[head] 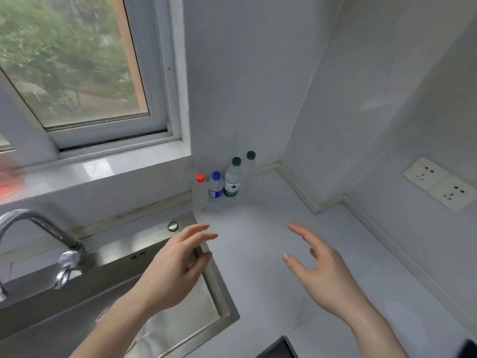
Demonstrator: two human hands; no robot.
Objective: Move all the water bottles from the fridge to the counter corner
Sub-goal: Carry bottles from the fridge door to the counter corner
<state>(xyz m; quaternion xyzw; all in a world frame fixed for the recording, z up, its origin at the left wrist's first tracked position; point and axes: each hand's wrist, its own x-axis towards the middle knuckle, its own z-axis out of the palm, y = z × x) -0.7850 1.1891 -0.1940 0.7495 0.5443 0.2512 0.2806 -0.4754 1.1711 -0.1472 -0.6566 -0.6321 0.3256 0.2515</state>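
Several clear water bottles stand upright in a row at the back of the white counter, near the wall corner: a red-capped bottle, a blue-capped bottle, a green-capped bottle with a green label and a second green-capped bottle farthest back. My left hand hovers over the sink's right rim with fingers spread and holds nothing. My right hand floats above the counter, fingers relaxed and apart, also empty. Both hands are well short of the bottles. The fridge is not in view.
A steel sink with a chrome faucet fills the lower left. A window with a white sill is above it. A wall socket sits on the right wall. A dark object lies at the bottom edge.
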